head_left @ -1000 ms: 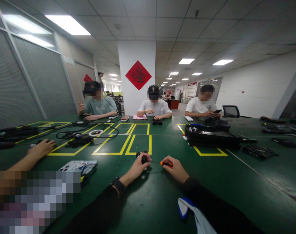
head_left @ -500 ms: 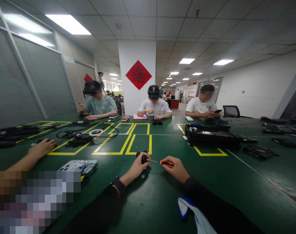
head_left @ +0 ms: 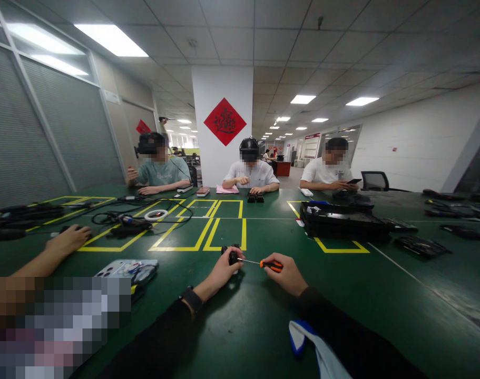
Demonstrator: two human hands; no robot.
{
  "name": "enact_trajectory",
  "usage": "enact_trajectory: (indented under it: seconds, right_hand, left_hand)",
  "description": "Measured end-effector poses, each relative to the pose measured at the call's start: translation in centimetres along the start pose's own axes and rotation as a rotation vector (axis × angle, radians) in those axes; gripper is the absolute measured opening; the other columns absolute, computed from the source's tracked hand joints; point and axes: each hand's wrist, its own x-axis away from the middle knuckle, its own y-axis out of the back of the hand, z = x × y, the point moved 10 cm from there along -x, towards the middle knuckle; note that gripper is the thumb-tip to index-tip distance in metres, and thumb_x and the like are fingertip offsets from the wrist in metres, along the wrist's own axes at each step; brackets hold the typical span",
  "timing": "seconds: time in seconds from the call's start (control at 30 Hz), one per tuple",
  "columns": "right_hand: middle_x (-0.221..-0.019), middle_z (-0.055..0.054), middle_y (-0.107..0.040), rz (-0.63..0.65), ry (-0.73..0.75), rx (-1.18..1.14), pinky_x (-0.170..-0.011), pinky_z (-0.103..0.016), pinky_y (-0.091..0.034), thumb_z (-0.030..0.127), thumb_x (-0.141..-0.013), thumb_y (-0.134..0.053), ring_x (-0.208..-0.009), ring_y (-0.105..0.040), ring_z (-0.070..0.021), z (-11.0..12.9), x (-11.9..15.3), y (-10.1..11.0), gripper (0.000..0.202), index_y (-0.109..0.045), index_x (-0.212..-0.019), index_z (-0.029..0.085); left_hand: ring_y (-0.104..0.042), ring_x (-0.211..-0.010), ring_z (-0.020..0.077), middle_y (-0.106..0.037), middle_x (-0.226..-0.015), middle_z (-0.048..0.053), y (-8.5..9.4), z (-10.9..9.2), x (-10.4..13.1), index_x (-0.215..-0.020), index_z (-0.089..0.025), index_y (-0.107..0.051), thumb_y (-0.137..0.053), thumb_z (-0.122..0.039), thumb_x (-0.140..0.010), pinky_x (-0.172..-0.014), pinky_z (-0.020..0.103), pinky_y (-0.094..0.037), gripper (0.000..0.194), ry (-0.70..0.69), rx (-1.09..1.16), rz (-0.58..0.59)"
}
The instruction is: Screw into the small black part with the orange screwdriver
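My left hand [head_left: 223, 268] is closed around a small black object [head_left: 234, 256], whose kind I cannot make out; it is held just above the green table [head_left: 232, 326]. In my right hand [head_left: 287, 275] is a screwdriver [head_left: 274, 266] with an orange and black handle, gripped between thumb and fingers. Its thin metal shaft points left, and the tip reaches the black object's right side. Whether the tip sits in a screw is too small to tell.
A blue-and-white strap-like thing [head_left: 303, 334] lies by my right forearm. To the left are a pale case [head_left: 133, 268], cables [head_left: 125, 223] and another person's hand [head_left: 68, 239]. A black tray [head_left: 342, 221] stands at right. Three people sit opposite.
Both hands keep almost the same place and grip. The screwdriver has shifted very slightly, with its tip still at the black object.
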Motion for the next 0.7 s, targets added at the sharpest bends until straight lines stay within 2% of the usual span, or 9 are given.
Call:
enact_trajectory:
  seconds: [0.3, 0.7]
  right_hand:
    - [-0.079, -0.003, -0.063, 0.058, -0.001, -0.049, -0.067, -0.025, -0.047, 0.024, -0.071, -0.054, -0.072, -0.058, -0.0133, 0.34, 0.08, -0.59, 0.017, -0.063, -0.084, 0.017]
    - [-0.079, -0.004, -0.064, 0.019, 0.02, -0.016, -0.067, -0.028, -0.048, 0.025, -0.071, -0.055, -0.072, -0.059, -0.0149, 0.73, 0.09, 0.0, 0.017, -0.064, -0.084, 0.017]
  left_hand:
    - [-0.054, -0.081, 0.0138, -0.058, -0.085, 0.002, -0.34, 0.38, -0.02, -0.089, -0.018, -0.05, -0.057, -0.015, -0.064, -0.076, 0.027, -0.04, 0.026, 0.017, -0.003, 0.037]
    - [-0.053, -0.08, 0.0137, -0.058, -0.084, 0.002, -0.23, -0.25, 0.23, -0.088, -0.017, -0.052, -0.057, -0.016, -0.064, -0.076, 0.027, -0.039, 0.025, 0.03, 0.019, 0.017]
